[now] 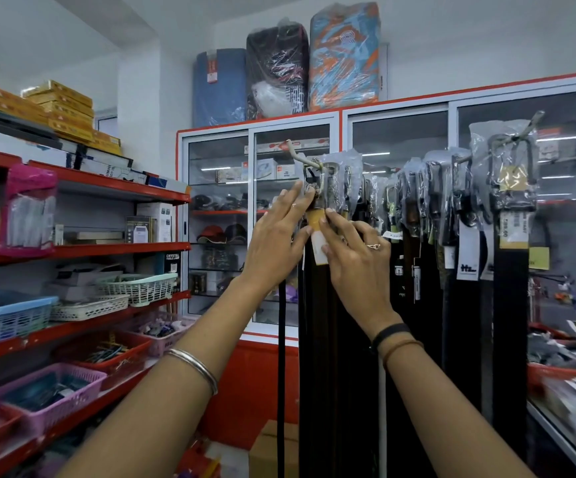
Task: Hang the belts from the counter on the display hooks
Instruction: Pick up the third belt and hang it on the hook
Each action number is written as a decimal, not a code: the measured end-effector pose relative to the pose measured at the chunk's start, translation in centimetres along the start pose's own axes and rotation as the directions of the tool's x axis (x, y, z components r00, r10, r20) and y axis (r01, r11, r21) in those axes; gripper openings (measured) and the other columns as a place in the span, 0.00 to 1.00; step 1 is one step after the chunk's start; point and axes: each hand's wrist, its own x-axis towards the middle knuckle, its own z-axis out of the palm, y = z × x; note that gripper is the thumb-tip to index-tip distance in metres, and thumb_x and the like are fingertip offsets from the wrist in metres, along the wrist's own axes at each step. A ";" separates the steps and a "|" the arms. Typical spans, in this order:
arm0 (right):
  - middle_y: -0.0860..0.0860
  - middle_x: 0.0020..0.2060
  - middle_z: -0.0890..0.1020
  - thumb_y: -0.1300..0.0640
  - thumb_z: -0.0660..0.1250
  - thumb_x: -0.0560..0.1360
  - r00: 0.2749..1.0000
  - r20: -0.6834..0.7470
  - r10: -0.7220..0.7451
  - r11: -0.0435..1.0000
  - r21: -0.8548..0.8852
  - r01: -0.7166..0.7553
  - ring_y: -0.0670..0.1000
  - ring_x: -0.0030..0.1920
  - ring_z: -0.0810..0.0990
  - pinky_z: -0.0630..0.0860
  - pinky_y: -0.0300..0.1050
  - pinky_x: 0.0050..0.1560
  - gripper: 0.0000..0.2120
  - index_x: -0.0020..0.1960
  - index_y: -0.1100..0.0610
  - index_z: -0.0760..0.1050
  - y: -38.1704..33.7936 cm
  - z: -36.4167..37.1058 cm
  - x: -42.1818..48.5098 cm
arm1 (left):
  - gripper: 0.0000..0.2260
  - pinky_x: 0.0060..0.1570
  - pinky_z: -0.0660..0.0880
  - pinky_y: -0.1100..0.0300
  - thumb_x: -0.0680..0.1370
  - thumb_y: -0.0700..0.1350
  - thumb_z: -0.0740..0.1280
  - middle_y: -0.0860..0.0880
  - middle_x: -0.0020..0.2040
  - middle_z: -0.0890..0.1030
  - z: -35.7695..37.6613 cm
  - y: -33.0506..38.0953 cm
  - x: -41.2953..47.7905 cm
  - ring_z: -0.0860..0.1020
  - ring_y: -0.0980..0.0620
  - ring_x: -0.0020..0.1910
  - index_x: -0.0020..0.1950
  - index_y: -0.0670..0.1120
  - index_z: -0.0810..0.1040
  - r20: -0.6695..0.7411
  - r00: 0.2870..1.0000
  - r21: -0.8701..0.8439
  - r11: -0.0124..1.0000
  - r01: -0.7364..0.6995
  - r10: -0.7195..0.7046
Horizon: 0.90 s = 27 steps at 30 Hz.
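Observation:
Both hands are raised to the leftmost display hook (296, 154), a white prong that carries plastic-wrapped buckles. My left hand (279, 236) pinches the wrapped buckle (314, 188) of a dark belt (317, 357) right at the hook. My right hand (355, 257) grips the same belt just below, at its yellow and white tag (318, 236). A thin black strap (281, 374) dangles under my left hand. More belts (431, 236) hang in a row to the right, another bunch on a far right hook (521, 132).
Red shelves with baskets (14, 315) and boxes fill the left side. Glass cabinets (221, 219) stand behind the belts, wrapped bundles on top. A counter (569, 384) with packaged goods lies at lower right. A cardboard box (272, 450) sits on the floor.

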 end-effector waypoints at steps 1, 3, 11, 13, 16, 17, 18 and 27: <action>0.44 0.67 0.75 0.55 0.62 0.77 1.000 0.009 -0.011 1.000 -0.012 0.011 0.51 0.60 0.72 0.69 0.51 0.55 0.19 0.67 0.50 0.70 0.2 0.1 -0.1 | 0.25 0.72 0.62 0.45 0.80 0.46 0.62 0.50 0.79 0.55 0.2 0.0 -0.1 0.56 0.49 0.78 0.76 0.52 0.58 -0.004 1.000 0.005 1.000 0.006 -0.006; 0.45 0.68 0.74 0.56 0.63 0.76 0.999 0.045 -0.027 1.000 0.002 0.027 0.51 0.61 0.73 0.69 0.52 0.56 0.20 0.68 0.51 0.70 0.4 0.1 -0.1 | 0.25 0.71 0.62 0.44 0.80 0.46 0.61 0.50 0.79 0.54 0.3 0.1 -0.2 0.55 0.49 0.78 0.76 0.52 0.58 -0.009 1.000 0.005 1.000 0.021 -0.021; 0.47 0.66 0.76 0.57 0.62 0.78 0.998 -0.055 0.018 0.972 0.235 -0.004 0.47 0.63 0.73 0.66 0.46 0.61 0.17 0.67 0.54 0.72 1.7 -6.3 -2.1 | 0.21 0.67 0.65 0.36 0.79 0.45 0.62 0.47 0.79 0.56 0.4 2.7 -1.8 0.57 0.46 0.77 0.73 0.50 0.65 -0.141 0.985 0.143 0.983 0.118 -0.097; 0.49 0.65 0.77 0.58 0.63 0.78 0.988 -0.153 0.033 0.963 0.270 0.010 0.48 0.63 0.76 0.67 0.47 0.63 0.16 0.66 0.56 0.74 2.8 -8.5 -3.0 | 0.21 0.69 0.63 0.37 0.80 0.45 0.61 0.47 0.79 0.56 0.8 4.6 -2.2 0.56 0.47 0.77 0.73 0.49 0.65 -0.185 0.978 0.151 0.981 0.120 -0.091; 0.53 0.64 0.77 0.61 0.62 0.78 0.953 -0.299 0.045 0.963 0.266 0.038 0.51 0.63 0.76 0.72 0.55 0.62 0.16 0.65 0.60 0.74 5.2 -11.3 -4.1 | 0.21 0.72 0.59 0.39 0.80 0.46 0.61 0.48 0.79 0.57 1.7 8.8 -2.2 0.53 0.49 0.78 0.73 0.48 0.65 -0.205 0.979 0.047 0.998 0.035 -0.024; 0.54 0.65 0.76 0.62 0.62 0.78 0.942 -0.333 0.050 0.965 0.259 0.040 0.52 0.64 0.75 0.73 0.57 0.62 0.16 0.66 0.61 0.73 6.0 -12.0 -4.5 | 0.21 0.73 0.58 0.41 0.80 0.47 0.60 0.47 0.78 0.58 1.9 10.2 -2.0 0.53 0.50 0.78 0.73 0.48 0.65 -0.210 0.978 0.014 1.000 -0.009 0.011; 0.54 0.66 0.75 0.62 0.61 0.78 0.934 -0.352 0.057 0.970 0.243 0.033 0.52 0.66 0.73 0.72 0.58 0.64 0.17 0.66 0.61 0.72 7.0 -12.6 -4.7 | 0.20 0.73 0.58 0.42 0.80 0.47 0.60 0.47 0.78 0.59 2.3 11.8 -1.7 0.53 0.50 0.78 0.73 0.48 0.65 -0.215 0.975 -0.013 0.998 -0.055 0.051; 0.48 0.76 0.57 0.55 0.52 0.81 0.996 -0.008 0.089 0.981 0.174 -0.087 0.48 0.77 0.53 0.52 0.46 0.76 0.23 0.75 0.53 0.55 13.3 -13.2 -6.1 | 0.24 0.76 0.51 0.46 0.81 0.49 0.56 0.48 0.79 0.57 5.9 19.5 1.2 0.51 0.50 0.78 0.76 0.49 0.58 -0.083 0.959 0.068 0.962 -0.266 0.271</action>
